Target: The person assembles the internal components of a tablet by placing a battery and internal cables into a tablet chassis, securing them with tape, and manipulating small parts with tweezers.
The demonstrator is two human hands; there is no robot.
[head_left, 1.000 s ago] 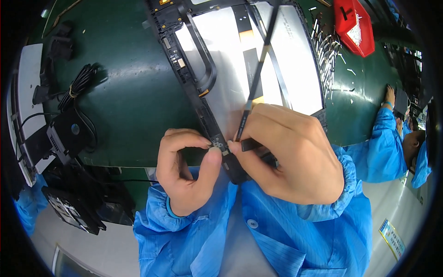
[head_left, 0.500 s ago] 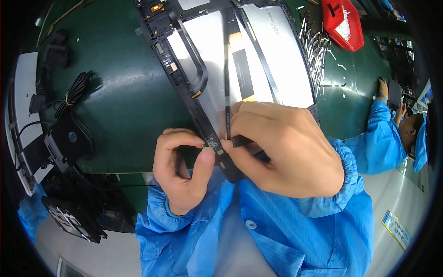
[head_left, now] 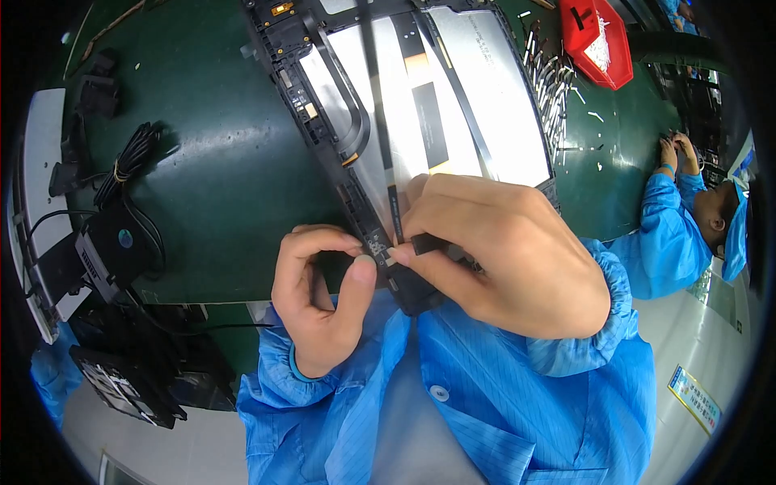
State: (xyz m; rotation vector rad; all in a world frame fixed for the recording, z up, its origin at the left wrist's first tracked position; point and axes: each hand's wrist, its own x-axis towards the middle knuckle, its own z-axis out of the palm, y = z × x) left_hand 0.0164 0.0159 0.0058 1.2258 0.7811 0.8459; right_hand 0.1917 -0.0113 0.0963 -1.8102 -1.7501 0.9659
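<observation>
An opened tablet [head_left: 509,105] with a black frame and silver inner plates lies before me, its lower end towards my body. My right hand [head_left: 517,255] is closed, thumb and fingers pinching the lower end of a thin dark ribbon cable [head_left: 378,105] against the frame. The cable runs up across the silver plate. My left hand [head_left: 323,295] curls at the frame's left edge, thumb and index fingertips resting on it beside a small circuit board [head_left: 375,246]. The right palm covers the tablet's lower right part. A second ribbon cable [head_left: 465,97] lies further right on the plate.
Right of the tablet lie many thin strips [head_left: 554,101] in a pile. A red tray [head_left: 575,40] with white bits stands beyond. Bundled black cable [head_left: 129,166] and a black holder [head_left: 121,242] are at the left. A co-worker in blue [head_left: 675,234] sits at the far right.
The upper stretch of the ribbon cable has swung left, and the tablet has shifted slightly. My right hand has moved a little; the left stays at the edge. The co-worker's hands have come together.
</observation>
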